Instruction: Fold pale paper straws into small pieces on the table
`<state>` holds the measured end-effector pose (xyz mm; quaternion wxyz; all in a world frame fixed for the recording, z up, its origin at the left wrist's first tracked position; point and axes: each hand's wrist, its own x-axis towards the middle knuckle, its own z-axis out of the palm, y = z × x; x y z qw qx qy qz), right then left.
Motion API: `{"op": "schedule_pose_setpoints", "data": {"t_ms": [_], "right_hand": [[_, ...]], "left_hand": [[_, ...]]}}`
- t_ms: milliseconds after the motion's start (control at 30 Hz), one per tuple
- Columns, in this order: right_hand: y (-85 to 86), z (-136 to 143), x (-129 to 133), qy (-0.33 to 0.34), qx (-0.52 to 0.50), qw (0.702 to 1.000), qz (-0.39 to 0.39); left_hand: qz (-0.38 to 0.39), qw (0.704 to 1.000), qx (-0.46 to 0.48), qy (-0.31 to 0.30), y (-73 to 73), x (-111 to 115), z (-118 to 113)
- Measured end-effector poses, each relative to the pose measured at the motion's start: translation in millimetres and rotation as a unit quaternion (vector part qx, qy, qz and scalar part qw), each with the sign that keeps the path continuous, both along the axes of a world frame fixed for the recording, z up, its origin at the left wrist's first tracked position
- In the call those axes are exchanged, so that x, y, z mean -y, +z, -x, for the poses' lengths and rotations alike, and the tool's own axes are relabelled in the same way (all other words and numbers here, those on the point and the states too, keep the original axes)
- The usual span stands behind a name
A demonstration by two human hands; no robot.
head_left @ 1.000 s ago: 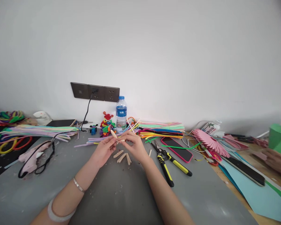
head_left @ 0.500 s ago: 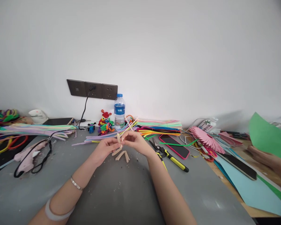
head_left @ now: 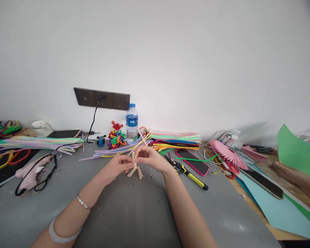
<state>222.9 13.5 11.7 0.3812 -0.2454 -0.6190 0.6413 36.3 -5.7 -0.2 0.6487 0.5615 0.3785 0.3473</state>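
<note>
In the middle of the grey tabletop, my left hand (head_left: 118,167) and my right hand (head_left: 149,158) meet fingertip to fingertip. Both pinch a short folded beige pipe cleaner (head_left: 133,159), which stands roughly upright between them. Part of it is hidden by my fingers. Just below the fingertips lie bent beige pipe cleaner pieces (head_left: 140,173) on the table. Behind my hands, loose lilac and cream pipe cleaners (head_left: 111,151) lie in a bundle.
A water bottle (head_left: 132,124) stands by the wall. To the right lie yellow-black pliers (head_left: 193,179), a pink-cased phone (head_left: 195,162) and a pink pleated paper fan (head_left: 227,153). A pink glue gun (head_left: 32,174) with its cord lies left. Another person's hand (head_left: 291,172) holds green paper (head_left: 299,151).
The beige pipe cleaner in my fingers has shifted slightly right and down, now overlapping the pieces on the table. At far right, the other person's green paper has moved a little.
</note>
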Motion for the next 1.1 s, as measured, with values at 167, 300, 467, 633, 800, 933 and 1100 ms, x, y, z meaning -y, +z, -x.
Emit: {"op": "schedule_pose_setpoints", "data": {"t_ms": [167, 300, 467, 633, 800, 933, 1100], "right_hand": [[-1.4, -1.8, -1.5, -0.004, 0.002, 1.0, 0.021], [-3.5, -1.6, -4.0, -0.022, 0.019, 0.999, 0.014], [-8.4, 2.2, -7.6, -0.082, 0.044, 0.996, -0.002], [-14.6, 6.4, -9.8, -0.11, 0.073, 0.991, -0.034], [-16.9, 7.0, -8.9, -0.141, 0.185, 0.956, -0.179], [-15.0, 6.1, -8.2, -0.152, 0.227, 0.918, -0.287], [-13.9, 5.8, -9.7, -0.156, 0.176, 0.932, -0.274]], "left_hand": [[0.001, 1.0, -0.016, -0.012, 3.3, 1.1, -0.8], [-0.029, 0.999, -0.039, 0.012, -3.6, -1.8, 0.7], [-0.124, 0.982, -0.141, 0.037, -9.8, -5.9, 2.7], [-0.222, 0.946, -0.223, 0.079, -9.5, -6.4, 4.2], [-0.264, 0.924, -0.26, 0.098, -10.0, -6.2, 5.1], [-0.266, 0.921, -0.261, 0.117, -11.9, -8.4, 5.3], [-0.255, 0.931, -0.213, 0.149, -11.7, -9.3, 5.4]]}}
